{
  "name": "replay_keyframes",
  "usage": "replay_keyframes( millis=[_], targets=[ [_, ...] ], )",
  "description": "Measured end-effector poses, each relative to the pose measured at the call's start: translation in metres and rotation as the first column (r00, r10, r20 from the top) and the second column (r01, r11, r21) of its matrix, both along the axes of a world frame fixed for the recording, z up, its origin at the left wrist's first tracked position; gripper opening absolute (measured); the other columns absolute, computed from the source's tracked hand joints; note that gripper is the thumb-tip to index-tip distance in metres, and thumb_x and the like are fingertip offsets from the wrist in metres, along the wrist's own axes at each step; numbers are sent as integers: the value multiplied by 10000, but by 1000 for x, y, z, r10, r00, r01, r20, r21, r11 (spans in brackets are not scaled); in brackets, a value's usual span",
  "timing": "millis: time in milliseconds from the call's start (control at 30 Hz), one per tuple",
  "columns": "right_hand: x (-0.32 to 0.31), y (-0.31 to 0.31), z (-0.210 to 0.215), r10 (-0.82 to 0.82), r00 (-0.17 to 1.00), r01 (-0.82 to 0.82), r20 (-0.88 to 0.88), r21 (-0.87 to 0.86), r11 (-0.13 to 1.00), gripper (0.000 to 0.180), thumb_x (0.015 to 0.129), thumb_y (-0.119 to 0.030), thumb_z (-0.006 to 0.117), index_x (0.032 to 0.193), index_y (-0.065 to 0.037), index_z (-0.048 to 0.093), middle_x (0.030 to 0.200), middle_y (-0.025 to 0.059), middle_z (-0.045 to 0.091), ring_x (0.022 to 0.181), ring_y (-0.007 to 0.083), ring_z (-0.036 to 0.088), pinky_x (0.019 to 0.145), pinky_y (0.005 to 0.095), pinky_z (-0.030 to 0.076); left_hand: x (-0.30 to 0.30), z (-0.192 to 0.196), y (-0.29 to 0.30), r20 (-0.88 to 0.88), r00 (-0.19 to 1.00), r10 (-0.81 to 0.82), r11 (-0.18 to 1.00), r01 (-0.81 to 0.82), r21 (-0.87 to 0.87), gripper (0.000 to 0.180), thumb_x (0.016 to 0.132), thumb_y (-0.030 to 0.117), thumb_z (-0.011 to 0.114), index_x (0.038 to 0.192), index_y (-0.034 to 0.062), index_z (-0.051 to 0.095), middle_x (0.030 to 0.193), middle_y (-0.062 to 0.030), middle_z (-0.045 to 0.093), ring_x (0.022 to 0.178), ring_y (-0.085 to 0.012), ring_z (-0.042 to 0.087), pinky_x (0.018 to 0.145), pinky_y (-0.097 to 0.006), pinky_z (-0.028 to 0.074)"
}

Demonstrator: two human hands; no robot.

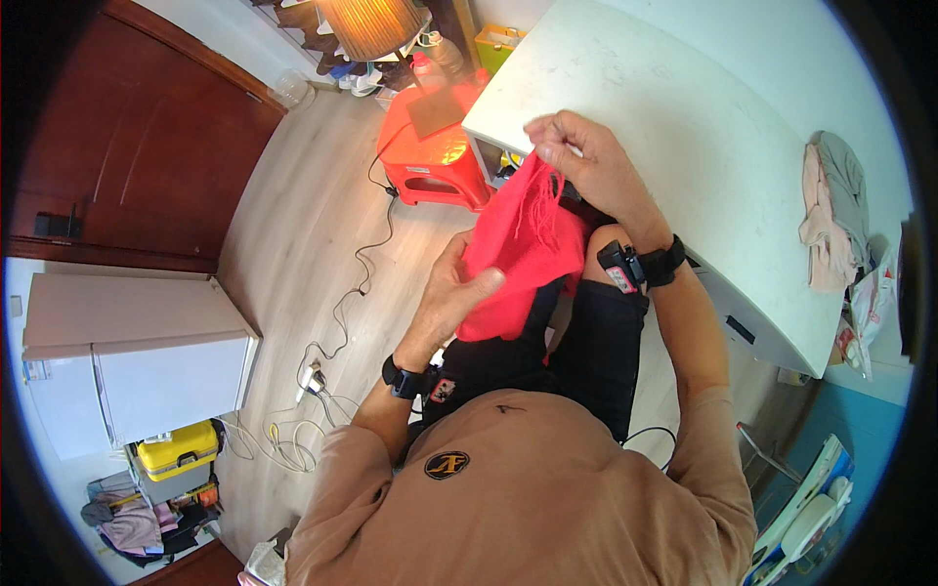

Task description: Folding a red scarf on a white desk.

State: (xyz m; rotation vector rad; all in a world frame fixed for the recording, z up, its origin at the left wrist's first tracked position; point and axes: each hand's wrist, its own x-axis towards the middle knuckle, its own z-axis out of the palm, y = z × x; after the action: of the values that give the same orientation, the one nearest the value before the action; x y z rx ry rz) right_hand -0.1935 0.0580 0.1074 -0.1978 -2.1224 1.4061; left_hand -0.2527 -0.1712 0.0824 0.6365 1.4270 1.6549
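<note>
A bright red scarf (500,305) with a fringe of thin tassels hangs above my lap, partly folded over. My right hand (590,164) is raised near the white desk's edge, its thumb and fingers pinched on the scarf's upper fringed corner. Lower down, my left hand (451,296) grips the scarf's left side, thumb lying over the front and the other fingers hidden behind the cloth. Between both hands the fabric slopes down, and its lower part reaches my dark shorts (489,369). Each wrist wears a black strap with a small device.
A white desk (674,107) stands close on the right, folded clothes (831,210) at its far side. Ahead is a red plastic stool (430,151) beneath a lit lamp (371,24). Cables (342,332) run across the wooden floor. At left stand a white fridge (166,386) and yellow toolbox (178,449).
</note>
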Motion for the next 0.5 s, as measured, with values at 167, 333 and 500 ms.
replay_keyframes(
  millis=[167,333,500],
  targets=[
    [9,6,41,-72,993,54,90,179,982,178,861,-119,528,826,31,439,812,172,605,748,329,569,690,367,457,-19,16,5,-681,717,-150,947,-94,-307,359,777,96,623,1115,8,542,897,-160,631,849,-238,628,764,-329,481],
    [15,47,60,-81,982,176,-172,657,733,163,926,-162,491,844,-25,457,764,56,481,711,132,407,669,267,393,-69,44,19,-875,477,81,952,-298,-74,230,728,14,562,949,18,625,739,-206,620,682,-293,644,639,-354,486],
    [10,128,153,-173,944,329,-279,798,505,157,846,-178,536,837,-26,494,800,90,531,760,231,512,673,341,432,-125,109,57,-938,319,136,969,-240,59,88,745,-5,571,818,21,613,705,-33,583,646,-95,522,613,-255,440]
  ],
)
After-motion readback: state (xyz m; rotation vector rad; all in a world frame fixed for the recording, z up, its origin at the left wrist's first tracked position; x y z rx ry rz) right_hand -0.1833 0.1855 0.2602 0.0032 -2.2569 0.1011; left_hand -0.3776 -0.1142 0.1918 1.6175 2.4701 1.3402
